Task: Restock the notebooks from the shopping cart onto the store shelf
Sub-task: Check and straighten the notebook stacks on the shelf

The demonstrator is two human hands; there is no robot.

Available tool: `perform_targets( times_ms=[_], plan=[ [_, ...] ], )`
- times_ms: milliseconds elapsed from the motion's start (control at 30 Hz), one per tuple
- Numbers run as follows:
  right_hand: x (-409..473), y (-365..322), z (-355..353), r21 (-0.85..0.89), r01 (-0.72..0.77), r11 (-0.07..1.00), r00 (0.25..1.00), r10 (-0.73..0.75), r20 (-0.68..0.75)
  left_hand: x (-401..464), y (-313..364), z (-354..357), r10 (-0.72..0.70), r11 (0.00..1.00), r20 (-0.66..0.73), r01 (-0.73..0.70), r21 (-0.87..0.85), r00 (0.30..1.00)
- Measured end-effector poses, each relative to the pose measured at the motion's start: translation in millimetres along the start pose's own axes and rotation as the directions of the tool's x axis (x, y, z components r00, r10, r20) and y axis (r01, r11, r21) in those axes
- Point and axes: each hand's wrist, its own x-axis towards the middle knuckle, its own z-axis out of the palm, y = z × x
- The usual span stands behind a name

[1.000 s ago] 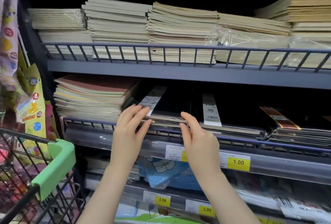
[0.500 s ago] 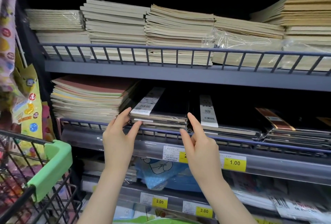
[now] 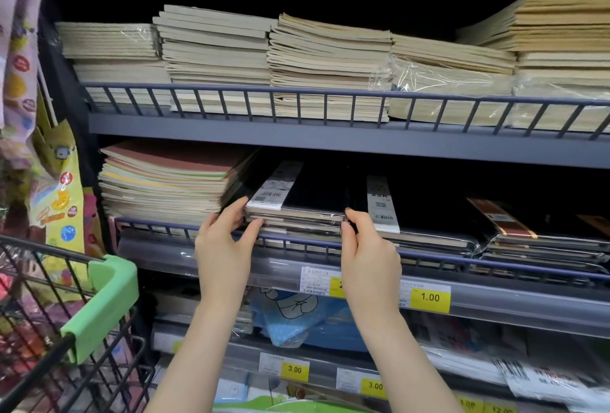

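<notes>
Black notebooks (image 3: 298,204), a short stack with a white barcode band on the top cover, lie flat on the middle store shelf (image 3: 330,138), front edge just behind the wire rail (image 3: 429,256). The person's left hand (image 3: 224,247) is at the stack's left front corner, thumb and fingers (image 3: 254,231) curled round that corner, pinching the top few books. The right hand (image 3: 369,257) is at the right front corner, fingers (image 3: 350,231) bent round the edge, gripping it. Both hands bracket the stack from its sides, which looks like squaring it up and seating it in its slot so it sits flush between its neighbours; that is a judgement.

Just left of the left fingers: a taller pile of pastel-cover notebooks (image 3: 165,181), touching or almost touching the black stack; contact cannot be told. Just right of the right fingers: another black stack (image 3: 412,214) with a white band, then further right wrapped dark books (image 3: 534,237). Above the fingers, the upper shelf holds cream exercise books (image 3: 323,62) in several piles, some in clear wrap, held in by a rail.

Below the fingers, price tags (image 3: 429,297) on the shelf strip, and a blue packet (image 3: 297,320) on the next shelf down. Far left and below the left fingers, the shopping cart (image 3: 109,300), green corner guard in view; contents are blurred pinkish packs, and notebooks in it cannot be made out
</notes>
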Motion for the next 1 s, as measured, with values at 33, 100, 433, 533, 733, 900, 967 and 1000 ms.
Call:
perform_targets(
  times_ms=[33,100,433,533,733,900,967,1000],
  plan=[
    [0.2,-0.4,-0.7,-0.004,-0.004,1.0,1.0,0.004,0.001,0.1,0.9,0.5,0.004,1.0,-0.001,-0.004,0.008,1.0],
    [1.1,-1.3,-0.4,-0.012,-0.009,1.0,1.0,0.009,-0.002,0.0,2.8,0.1,0.006,1.0,0.0,-0.006,0.028,1.0],
    [-0.9,-3.1,1.0,-0.03,-0.006,1.0,1.0,0.005,-0.02,-1.0,1.7,0.4,-0.027,0.999,0.004,0.027,-0.034,1.0],
    [-0.3,-3.7,-0.2,-0.029,-0.021,0.999,1.0,0.021,-0.001,-4.9,3.2,-1.3,-0.05,0.995,0.036,0.053,-0.085,0.998],
    [-30.8,3.7,-11.0,-0.088,0.086,0.992,0.987,-0.073,0.145,-37.0,-0.4,12.0,0.237,0.914,0.185,-0.284,0.291,0.954],
    [-35.0,10.3,-5.0,-0.178,0.119,0.977,0.978,-0.084,0.192,-36.7,-6.8,13.6,0.231,0.853,0.273,-0.329,0.405,0.934],
    [-33.6,10.7,-3.1,-0.17,0.104,0.98,0.976,-0.068,0.205,-36.0,-7.1,13.7,0.229,0.856,0.278,-0.329,0.398,0.933],
    [-33.7,10.5,-3.0,-0.164,0.111,0.98,0.978,-0.078,0.195,-35.5,-6.8,14.1,0.235,0.857,0.281,-0.335,0.392,0.931]
  ],
)
